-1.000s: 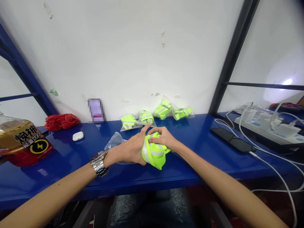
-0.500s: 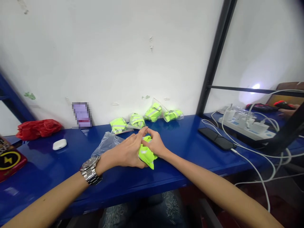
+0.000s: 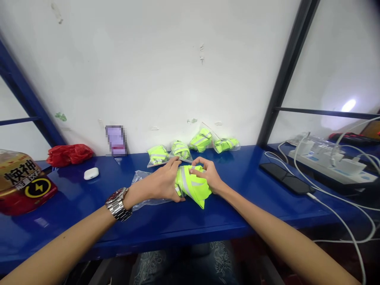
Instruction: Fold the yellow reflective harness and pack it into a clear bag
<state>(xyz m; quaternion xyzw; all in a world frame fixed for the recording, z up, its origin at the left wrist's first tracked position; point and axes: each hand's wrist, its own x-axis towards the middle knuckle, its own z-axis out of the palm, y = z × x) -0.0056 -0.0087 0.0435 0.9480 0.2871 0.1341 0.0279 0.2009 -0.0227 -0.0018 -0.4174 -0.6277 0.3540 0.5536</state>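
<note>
A neon yellow-green cloth [image 3: 194, 185] with silvery stripes is bunched between my two hands above the blue table. My left hand [image 3: 166, 182], with a metal watch on its wrist, grips the cloth's left side. On the right side, my right hand [image 3: 209, 174] pinches the fabric with curled fingers. A clear plastic bag [image 3: 141, 204] lies on the table under my left hand and wrist. Behind my hands, several clear bags with similar folded cloth, such as the leftmost bag [image 3: 158, 154], lie along the wall.
Blue table [image 3: 97, 213] bears a red plastic bag [image 3: 69, 154], a white earbud case [image 3: 91, 173], a propped phone [image 3: 116, 140] and a large drink bottle [image 3: 23, 184]. At right are a black phone [image 3: 286, 178], white cables and a power strip [image 3: 335, 164].
The view has shifted left, showing more of the bottle. My hands have moved farther apart, and more of the cloth shows, spread wider between them.
</note>
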